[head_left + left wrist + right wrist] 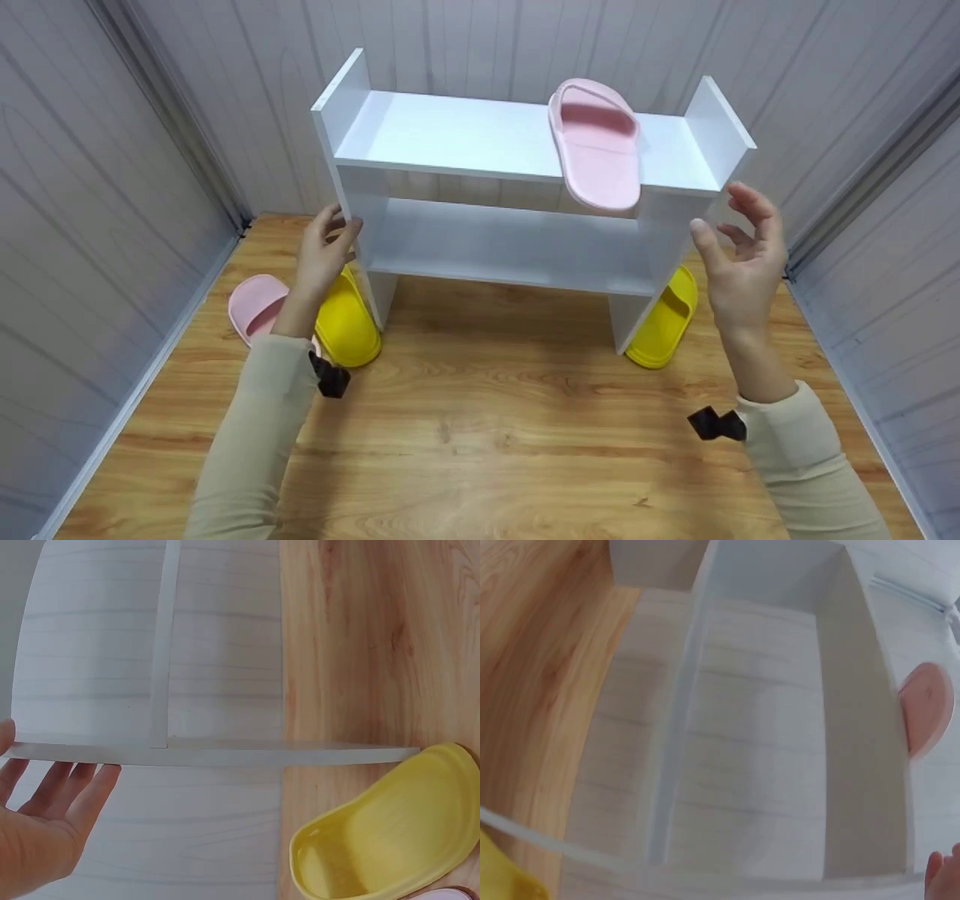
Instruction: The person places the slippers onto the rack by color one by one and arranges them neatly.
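Observation:
A white two-tier shelf (457,135) stands in front of me. My left hand (319,259) grips the front edge of its left side panel, and in the left wrist view the thumb lies on one face with the fingers (71,791) on the other. Beside the right panel my right hand (750,270) is held up, thumb and fingers spread apart around nothing. A pink slipper (600,150) lies on the upper board toward the right, its heel jutting over the front edge.
Left of the shelf, a yellow slipper (349,322) and another pink slipper (259,300), partly hidden by my forearm, lie on the wooden floor (480,427). A second yellow slipper (660,326) is by the right panel. Pale walls (97,187) close in the sides and back.

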`<move>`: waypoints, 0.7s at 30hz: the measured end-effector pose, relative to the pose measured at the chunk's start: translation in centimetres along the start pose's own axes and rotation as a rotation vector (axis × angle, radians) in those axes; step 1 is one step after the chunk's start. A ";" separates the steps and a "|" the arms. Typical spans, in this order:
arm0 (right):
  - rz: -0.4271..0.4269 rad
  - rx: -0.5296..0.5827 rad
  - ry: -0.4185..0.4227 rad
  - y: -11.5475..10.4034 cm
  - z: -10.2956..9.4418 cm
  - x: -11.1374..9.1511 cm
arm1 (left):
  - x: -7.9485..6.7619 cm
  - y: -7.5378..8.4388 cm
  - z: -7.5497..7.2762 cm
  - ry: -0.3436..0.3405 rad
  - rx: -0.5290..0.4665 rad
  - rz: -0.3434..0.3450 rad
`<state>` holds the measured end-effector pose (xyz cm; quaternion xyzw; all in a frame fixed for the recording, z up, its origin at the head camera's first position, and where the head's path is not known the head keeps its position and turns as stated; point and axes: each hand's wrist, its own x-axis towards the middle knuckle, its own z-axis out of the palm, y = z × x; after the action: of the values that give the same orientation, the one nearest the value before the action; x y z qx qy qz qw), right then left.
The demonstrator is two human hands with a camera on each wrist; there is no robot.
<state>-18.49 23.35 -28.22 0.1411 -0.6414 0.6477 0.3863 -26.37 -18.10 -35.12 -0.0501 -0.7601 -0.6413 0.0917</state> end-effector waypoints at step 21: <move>0.415 -0.281 -0.266 10.9 -6.3 -1.2 | -2.8 -6.1 -2.4 0.221 0.188 -0.094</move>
<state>-23.18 30.21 -37.75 0.0355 -0.7852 0.5933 0.1737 -24.63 -21.41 -41.23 0.0654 -0.8035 -0.5726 0.1491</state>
